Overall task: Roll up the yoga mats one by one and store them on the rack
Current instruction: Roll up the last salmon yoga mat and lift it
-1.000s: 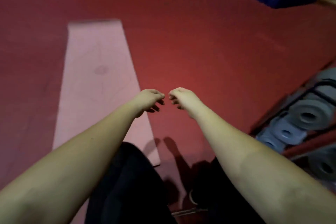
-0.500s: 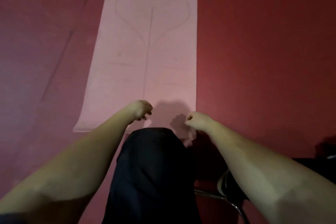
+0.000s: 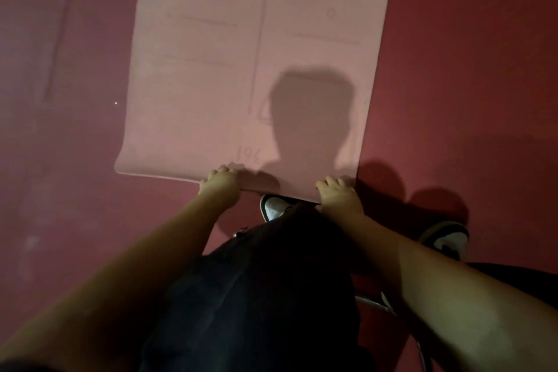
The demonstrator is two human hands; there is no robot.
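Observation:
A pink yoga mat (image 3: 211,84) lies flat on the red floor, running away from me, with faint printed lines on it. My left hand (image 3: 220,183) grips its near edge a little left of the middle, fingers curled over the edge. My right hand (image 3: 336,190) grips the same edge close to the right corner. The rack is out of view.
The red floor (image 3: 453,69) surrounds the mat on both sides. My dark trousers (image 3: 256,296) fill the lower middle, with a white shoe (image 3: 273,207) at the mat's edge and another shoe (image 3: 447,238) to the right. A metal bar (image 3: 374,303) shows low right.
I have bent down closer to the mat. Both hands came down from above the floor onto the mat's near edge and took hold of it. The rack went out of view.

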